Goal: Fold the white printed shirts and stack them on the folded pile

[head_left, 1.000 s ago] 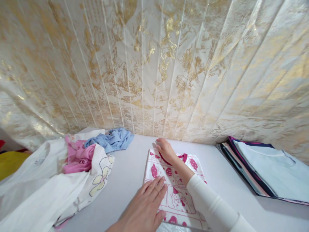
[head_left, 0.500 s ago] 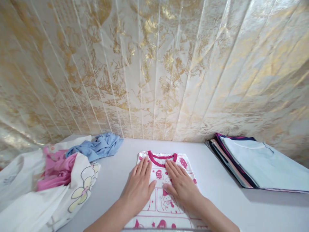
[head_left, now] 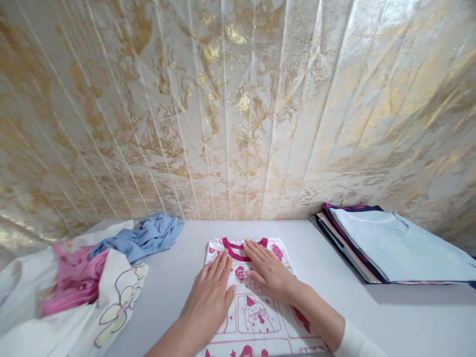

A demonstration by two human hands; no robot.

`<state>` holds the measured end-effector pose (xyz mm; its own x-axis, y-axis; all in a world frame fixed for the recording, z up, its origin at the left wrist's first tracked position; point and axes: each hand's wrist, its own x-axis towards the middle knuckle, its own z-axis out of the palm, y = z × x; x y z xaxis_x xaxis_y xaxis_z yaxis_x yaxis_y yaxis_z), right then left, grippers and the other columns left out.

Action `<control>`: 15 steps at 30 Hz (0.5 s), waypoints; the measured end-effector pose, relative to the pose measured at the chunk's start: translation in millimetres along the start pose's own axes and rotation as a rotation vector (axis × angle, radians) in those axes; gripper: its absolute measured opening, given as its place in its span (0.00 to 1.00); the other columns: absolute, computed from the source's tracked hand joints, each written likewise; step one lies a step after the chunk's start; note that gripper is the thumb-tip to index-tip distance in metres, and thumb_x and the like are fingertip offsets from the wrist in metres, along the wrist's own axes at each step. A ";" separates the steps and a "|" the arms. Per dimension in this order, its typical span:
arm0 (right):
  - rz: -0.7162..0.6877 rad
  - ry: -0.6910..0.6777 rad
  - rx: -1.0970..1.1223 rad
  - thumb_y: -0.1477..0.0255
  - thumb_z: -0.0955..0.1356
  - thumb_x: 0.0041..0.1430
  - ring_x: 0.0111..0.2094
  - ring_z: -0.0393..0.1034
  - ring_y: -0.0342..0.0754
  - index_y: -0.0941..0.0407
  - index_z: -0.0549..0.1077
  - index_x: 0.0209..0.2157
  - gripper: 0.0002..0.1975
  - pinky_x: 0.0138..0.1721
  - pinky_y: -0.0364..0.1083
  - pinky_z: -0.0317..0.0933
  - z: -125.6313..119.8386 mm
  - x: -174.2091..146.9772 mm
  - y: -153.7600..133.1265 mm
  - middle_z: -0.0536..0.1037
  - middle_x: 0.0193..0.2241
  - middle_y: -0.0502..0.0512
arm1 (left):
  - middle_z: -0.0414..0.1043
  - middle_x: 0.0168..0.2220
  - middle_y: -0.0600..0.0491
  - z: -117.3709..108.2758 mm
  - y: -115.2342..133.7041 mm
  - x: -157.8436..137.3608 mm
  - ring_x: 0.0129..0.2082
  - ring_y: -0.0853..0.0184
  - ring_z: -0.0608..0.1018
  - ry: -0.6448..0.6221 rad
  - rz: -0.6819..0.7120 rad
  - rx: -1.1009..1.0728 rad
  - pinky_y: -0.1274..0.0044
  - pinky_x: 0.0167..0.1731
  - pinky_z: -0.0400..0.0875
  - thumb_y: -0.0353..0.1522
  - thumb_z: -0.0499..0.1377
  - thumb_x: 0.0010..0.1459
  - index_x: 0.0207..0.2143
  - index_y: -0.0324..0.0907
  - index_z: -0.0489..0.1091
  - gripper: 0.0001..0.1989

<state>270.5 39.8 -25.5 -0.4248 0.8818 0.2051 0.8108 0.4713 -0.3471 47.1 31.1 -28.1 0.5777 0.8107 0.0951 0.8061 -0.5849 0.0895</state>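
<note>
Beneath the left grip (head_left: 211,292) and right grip (head_left: 271,271), the white printed shirt (head_left: 258,317) lies folded on the table (head_left: 372,322). Both grips: flat, palm down, thumb apart from fingers. Left of the left grip: crumpled garments (head_left: 80,282). Right of the right grip: folded stack (head_left: 401,248) of garments.

The person's bare left hand (head_left: 210,295) lies palm down, fingers extended, thumb angled toward the bare right hand (head_left: 268,271), likewise flat, near but apart, slightly farther forward; behind its bare wrist shows a white fabric sleeve (head_left: 357,341).
</note>
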 end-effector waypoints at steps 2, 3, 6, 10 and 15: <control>0.100 0.136 0.086 0.57 0.57 0.67 0.65 0.52 0.54 0.56 0.56 0.65 0.30 0.62 0.56 0.51 -16.0 -0.9 22.1 0.58 0.65 0.61 | 0.41 0.68 0.44 -8.3 2.2 -1.7 0.67 0.57 0.49 -0.052 -0.017 -0.029 0.59 0.63 0.52 0.37 0.44 0.68 0.66 0.34 0.49 0.28; 0.201 0.217 0.123 0.57 0.57 0.66 0.62 0.57 0.54 0.56 0.58 0.63 0.29 0.60 0.55 0.55 -24.9 -3.1 34.3 0.63 0.62 0.62 | 0.39 0.68 0.44 -12.8 5.1 -2.6 0.68 0.57 0.49 -0.069 -0.013 -0.049 0.59 0.63 0.50 0.37 0.44 0.68 0.66 0.35 0.49 0.28; 0.495 0.317 0.203 0.61 0.60 0.62 0.43 0.74 0.54 0.57 0.67 0.55 0.23 0.45 0.52 0.65 -47.8 -12.9 69.2 0.78 0.45 0.61 | 0.38 0.69 0.48 -25.0 23.5 -2.9 0.68 0.60 0.46 -0.106 0.096 -0.140 0.61 0.64 0.47 0.35 0.44 0.68 0.67 0.39 0.47 0.27; 0.545 0.281 0.246 0.65 0.63 0.56 0.26 0.73 0.49 0.56 0.73 0.39 0.13 0.32 0.47 0.63 -52.9 -18.9 90.7 0.78 0.24 0.52 | 0.40 0.69 0.51 -28.3 60.4 7.1 0.68 0.61 0.47 -0.198 0.425 -0.272 0.63 0.65 0.48 0.37 0.47 0.68 0.68 0.43 0.46 0.28; 0.507 0.290 0.301 0.61 0.67 0.53 0.27 0.72 0.48 0.54 0.73 0.38 0.14 0.31 0.45 0.60 -42.2 -10.0 84.6 0.78 0.24 0.50 | 0.43 0.68 0.46 -14.1 85.7 19.6 0.67 0.58 0.52 -0.223 0.608 -0.324 0.64 0.64 0.49 0.46 0.43 0.69 0.68 0.40 0.46 0.31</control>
<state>360.4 70.1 -18.3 0.1401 0.9750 0.1724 0.7156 0.0206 -0.6982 125.7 -3.6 -4.5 0.9520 0.3055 0.0202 0.2756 -0.8840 0.3777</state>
